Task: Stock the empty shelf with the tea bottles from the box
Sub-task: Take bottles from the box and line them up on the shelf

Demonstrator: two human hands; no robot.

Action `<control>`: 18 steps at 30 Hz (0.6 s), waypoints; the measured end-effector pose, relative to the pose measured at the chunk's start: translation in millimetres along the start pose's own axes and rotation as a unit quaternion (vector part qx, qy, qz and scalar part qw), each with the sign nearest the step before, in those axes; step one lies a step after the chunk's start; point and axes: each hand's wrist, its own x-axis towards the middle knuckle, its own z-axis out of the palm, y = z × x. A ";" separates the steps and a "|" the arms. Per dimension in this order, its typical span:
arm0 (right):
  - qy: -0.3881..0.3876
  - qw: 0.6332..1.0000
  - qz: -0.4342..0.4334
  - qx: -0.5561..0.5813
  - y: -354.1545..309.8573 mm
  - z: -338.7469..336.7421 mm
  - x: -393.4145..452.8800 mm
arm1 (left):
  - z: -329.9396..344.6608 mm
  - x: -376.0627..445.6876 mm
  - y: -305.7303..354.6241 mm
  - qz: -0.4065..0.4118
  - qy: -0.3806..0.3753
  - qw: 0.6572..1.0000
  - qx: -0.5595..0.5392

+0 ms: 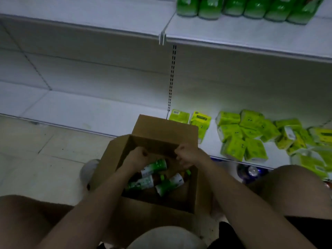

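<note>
A wide white metal shelving unit (89, 72) fills the upper view, with two shelf boards in sight: an upper board (251, 35) and a low bottom board (80, 108) close to the pale tiled floor (36, 150). The left half of the bottom board is bare. On the upper board's right end stand six green-wrapped packs (251, 8) in a row, their tops cut off by the frame. On the bottom board's right half lies a loose heap of lime-green soft packs (248, 135); the count is unclear, more than ten.

An open brown cardboard box (161, 207) sits on the floor between the person's two bare knees, its far flap (165, 126) raised towards the shelf. Inside it lie three tea bottles with white and green labels (154, 177), all on their sides; a green cap near the right wall hints at a fourth, but that cannot be told.

The left hand (136, 157) reaches into the box just above the uppermost bottle, its fingers curled downward; whether they clamp the bottle cannot be told. The right hand (186, 155) is at the box's far inner edge, fingers curled together in a loose fist; whether they pinch the cardboard is unclear
</note>
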 end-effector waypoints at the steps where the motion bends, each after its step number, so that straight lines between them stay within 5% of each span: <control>1: 0.000 0.999 0.025 0.022 14.0 11.8 12.0 | 15.6 8.8 -14.6 -0.023 -0.014 1.000 -0.008; 7: -0.046 0.970 0.201 0.131 81.6 69.0 65.7 | 85.9 57.5 -79.1 -0.065 -0.063 0.994 0.061; 18: 0.052 0.881 0.348 0.317 161.2 153.2 168.0 | 167.1 102.4 -161.5 -0.059 -0.090 0.977 0.182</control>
